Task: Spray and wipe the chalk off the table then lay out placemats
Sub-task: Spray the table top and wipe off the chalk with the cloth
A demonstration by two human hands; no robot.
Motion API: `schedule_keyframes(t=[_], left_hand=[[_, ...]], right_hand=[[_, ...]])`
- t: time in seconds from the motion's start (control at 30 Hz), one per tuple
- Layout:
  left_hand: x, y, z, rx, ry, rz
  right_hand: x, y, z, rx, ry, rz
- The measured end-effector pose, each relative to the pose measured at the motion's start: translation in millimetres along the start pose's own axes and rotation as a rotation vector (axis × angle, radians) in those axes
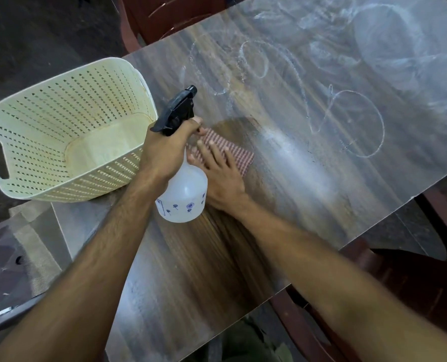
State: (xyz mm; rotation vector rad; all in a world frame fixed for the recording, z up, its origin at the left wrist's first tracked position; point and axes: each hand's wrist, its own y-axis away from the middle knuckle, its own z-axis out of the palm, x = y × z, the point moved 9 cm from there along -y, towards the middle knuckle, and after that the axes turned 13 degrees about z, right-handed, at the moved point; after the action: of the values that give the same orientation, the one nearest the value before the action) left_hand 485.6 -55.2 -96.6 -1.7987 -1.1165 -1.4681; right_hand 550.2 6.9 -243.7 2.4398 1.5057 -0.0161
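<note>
The checked cloth point(225, 150) lies near the table's point(308, 163) middle, pressed flat under the right hand's point(219, 176) straight fingers. At its nine o'clock the left hand point(165, 150) grips a spray bottle point(183, 194) by the neck; its small blue print is unreadable. Chalk loops point(347, 121) lie toward one o'clock, and a cream basket point(60, 131) sits at nine o'clock.

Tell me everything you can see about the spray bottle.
The translucent white plastic spray bottle has a black trigger head with its nozzle pointing toward the chalk-marked far side of the wooden table. Small blue flower prints ring its lower body. The left hand grips its neck, holding it tilted beside the cream perforated basket.
</note>
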Motion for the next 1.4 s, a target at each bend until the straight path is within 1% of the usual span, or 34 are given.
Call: schedule_keyframes(t=[0.1,0.17,0.23,0.3,0.37,0.4,0.47,0.53,0.63,0.7,0.73,0.77,0.83,0.9,0.97,1.0,1.07,1.17,1.23,1.27,1.33,1.4], left_hand=[[4,-3,1,-0.008,-0.006,-0.008],[4,-4,3,-0.026,-0.014,-0.011],[4,-4,6,-0.034,-0.023,-0.003],[3,-2,10,-0.049,-0.034,0.005],[1,0,16,-0.066,-0.032,0.003],[1,3,21,-0.08,-0.03,0.0],[0,6,31,-0.1,-0.028,-0.01],[0,8,38,-0.1,-0.027,-0.02],[6,10,49,-0.141,-0.025,-0.016],[9,10,52,-0.162,-0.019,-0.013],[10,9,53,-0.169,-0.024,-0.011],[11,8,54,-0.176,-0.029,-0.008],[13,6,57,-0.195,-0.031,0.005],[14,7,60,-0.213,-0.026,0.012],[15,9,64,-0.244,-0.039,0.019],[15,10,66,-0.258,-0.04,0.02],[16,11,71,-0.278,-0.033,0.018],[21,16,81,-0.323,-0.047,0.028],[26,17,84,-0.34,-0.059,0.036],[29,17,85,-0.35,-0.059,0.044],[33,16,89,-0.377,-0.054,0.061],[32,16,93,-0.391,-0.055,0.07]], right_hand=[[17,63,11,-0.001,-0.024,-0.09],[55,86,12,-0.021,0.014,-0.08],[112,73,1,-0.007,0.026,0.066],[167,42,-18,0.043,-0.004,0.3],[193,11,-34,0.068,-0.079,0.45],[191,-1,-37,0.063,-0.111,0.474],[162,-12,-36,0.042,-0.12,0.434],[116,1,-26,0.038,-0.085,0.315],[59,63,-3,0.011,-0.071,0.126],[59,104,10,-0.018,-0.079,0.081],[73,118,15,-0.029,-0.062,0.105],[96,125,15,-0.025,-0.04,0.158],[156,123,7,0.006,-0.016,0.342],[218,108,-9,0.037,-0.063,0.566],[250,90,-21,0.06,-0.147,0.705],[250,82,-25,0.069,-0.168,0.736],[222,72,-23,0.068,-0.163,0.719],[142,87,-7,0.034,-0.114,0.535],[94,119,8,-0.008,-0.115,0.398],[81,137,13,-0.027,-0.128,0.349],[85,165,20,-0.036,-0.126,0.321],[126,172,18,-0.019,-0.115,0.414]])
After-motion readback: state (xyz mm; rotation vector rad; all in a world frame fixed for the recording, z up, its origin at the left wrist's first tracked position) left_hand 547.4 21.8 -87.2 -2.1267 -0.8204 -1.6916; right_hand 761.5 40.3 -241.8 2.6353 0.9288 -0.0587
